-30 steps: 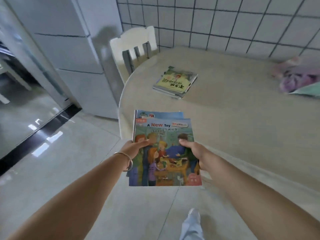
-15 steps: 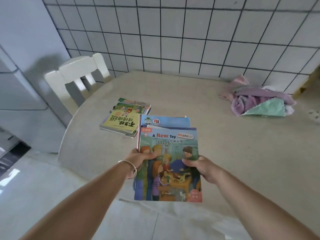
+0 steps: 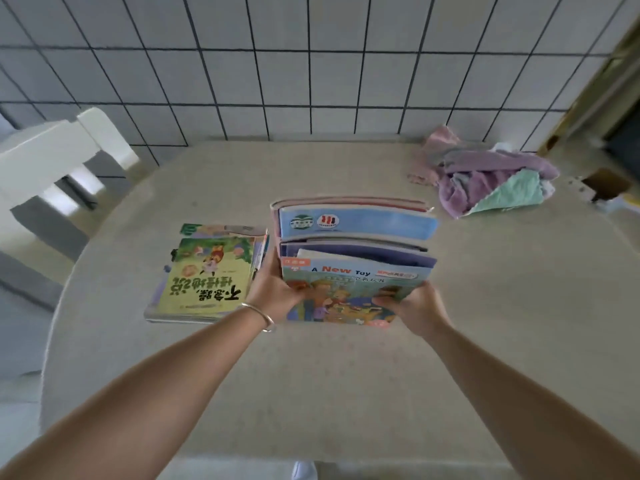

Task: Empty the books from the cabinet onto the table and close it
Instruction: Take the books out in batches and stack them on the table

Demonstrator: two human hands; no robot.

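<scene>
left hand [image 3: 273, 292], right hand [image 3: 415, 308], both gripping, arms outstretched

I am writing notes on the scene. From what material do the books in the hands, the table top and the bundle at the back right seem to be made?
Books in the hands: thin paper, seemingly glossy printed covers; the stack bends and fans.
Table: matte beige surface with faint speckle, perhaps stone or laminate; unclear.
Bundle: soft cloth, purple and mint, crumpled in folds.
</scene>
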